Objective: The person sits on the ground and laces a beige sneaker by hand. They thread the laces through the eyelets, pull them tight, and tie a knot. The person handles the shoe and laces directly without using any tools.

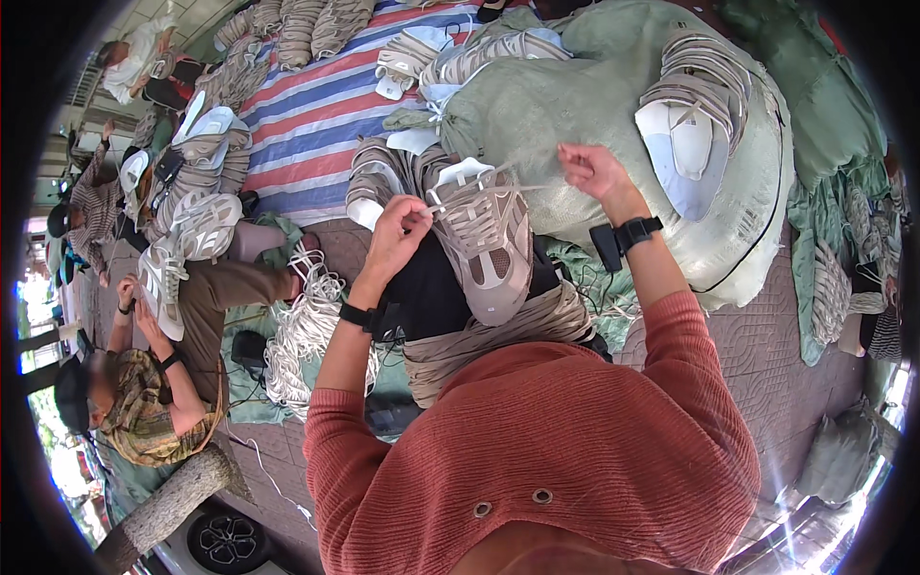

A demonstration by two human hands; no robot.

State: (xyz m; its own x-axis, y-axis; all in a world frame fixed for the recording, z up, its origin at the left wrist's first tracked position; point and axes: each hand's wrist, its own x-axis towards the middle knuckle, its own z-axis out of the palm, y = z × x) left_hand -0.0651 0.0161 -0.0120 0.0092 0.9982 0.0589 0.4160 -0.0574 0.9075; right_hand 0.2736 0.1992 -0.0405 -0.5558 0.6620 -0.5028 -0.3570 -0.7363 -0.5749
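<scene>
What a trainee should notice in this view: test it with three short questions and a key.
1. True or false: the right hand is raised clear of the shoe between the person's forearms.
2. Pick one. The striped sheet beyond the hands is:
A) green and yellow
B) red, white and blue
C) black and orange
3. Which way does that shoe's toe point, toward the person or away?

Key: 1. True. 2. B. 3. Toward the person.
</scene>
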